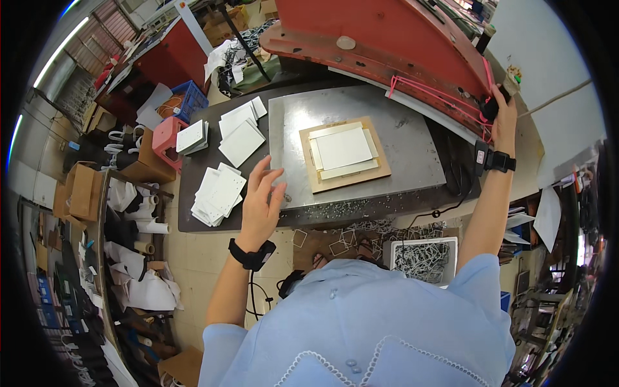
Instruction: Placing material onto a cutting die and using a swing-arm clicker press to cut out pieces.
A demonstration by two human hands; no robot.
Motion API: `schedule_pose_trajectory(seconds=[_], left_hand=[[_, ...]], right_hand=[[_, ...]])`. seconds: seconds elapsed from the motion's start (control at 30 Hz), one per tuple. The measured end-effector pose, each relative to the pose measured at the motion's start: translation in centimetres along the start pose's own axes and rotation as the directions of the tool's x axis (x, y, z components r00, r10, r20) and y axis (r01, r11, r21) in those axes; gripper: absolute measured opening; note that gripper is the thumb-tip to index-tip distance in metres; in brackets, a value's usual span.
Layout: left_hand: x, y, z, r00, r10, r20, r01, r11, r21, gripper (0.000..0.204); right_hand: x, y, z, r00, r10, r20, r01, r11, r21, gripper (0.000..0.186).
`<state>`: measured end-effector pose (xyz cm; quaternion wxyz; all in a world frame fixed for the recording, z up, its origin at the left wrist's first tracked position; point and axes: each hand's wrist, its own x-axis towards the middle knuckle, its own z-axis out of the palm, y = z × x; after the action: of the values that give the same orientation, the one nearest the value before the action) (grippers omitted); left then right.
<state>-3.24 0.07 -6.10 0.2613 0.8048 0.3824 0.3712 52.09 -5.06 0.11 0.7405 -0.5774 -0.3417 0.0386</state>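
My left hand (262,200) hovers over the near left edge of the metal plate (290,129), fingers spread, holding nothing. To its right, a wooden cutting board (380,158) lies on the plate, with a white rectangular sheet (345,148) on pale strips in its middle. At the far right my right hand (504,119) is closed round a black handle (489,108) at the end of the red press arm (380,55). Pink cord (432,90) is strung along that arm. Loose white cards (219,191) lie beside my left hand, with more white cards (242,143) beyond them.
A small stack of white cards (191,137) sits at the table's left edge. Left of the table are a pink stool (169,138) and a blue crate (191,100). A white bin (422,259) of thin scrap frames stands below the front edge. Small scraps litter that edge.
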Motion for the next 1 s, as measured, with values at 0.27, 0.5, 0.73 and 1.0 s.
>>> schedule_pose_trajectory(seconds=[0.27, 0.5, 0.73, 1.0], left_hand=[[-2.6, 2.3, -0.3, 0.996, -0.056, 0.068, 0.064, 0.99, -0.128, 0.025], [-0.5, 8.0, 0.8, 0.979, 0.043, 0.2, 0.045, 0.909, -0.414, 0.03], [3.8, 13.7, 0.9, 0.94, 0.316, 0.128, -0.154, 0.728, -0.668, 0.072], [4.0, 12.9, -0.8, 0.985, -0.072, -0.159, -0.095, 0.545, -0.833, 0.06]], right_hand=[[-4.7, -2.0, -0.1, 1.0, 0.025, 0.0, -0.025, 0.987, -0.156, 0.047], [-17.6, -10.9, 2.5, 0.913, 0.055, 0.404, -0.036, 0.998, -0.054, 0.053], [-9.3, -11.0, -2.0, 0.97, -0.237, 0.056, 0.232, 0.833, -0.502, 0.054], [-8.6, -10.0, 4.4, 0.97, -0.188, 0.157, 0.17, 0.978, 0.119, 0.047]])
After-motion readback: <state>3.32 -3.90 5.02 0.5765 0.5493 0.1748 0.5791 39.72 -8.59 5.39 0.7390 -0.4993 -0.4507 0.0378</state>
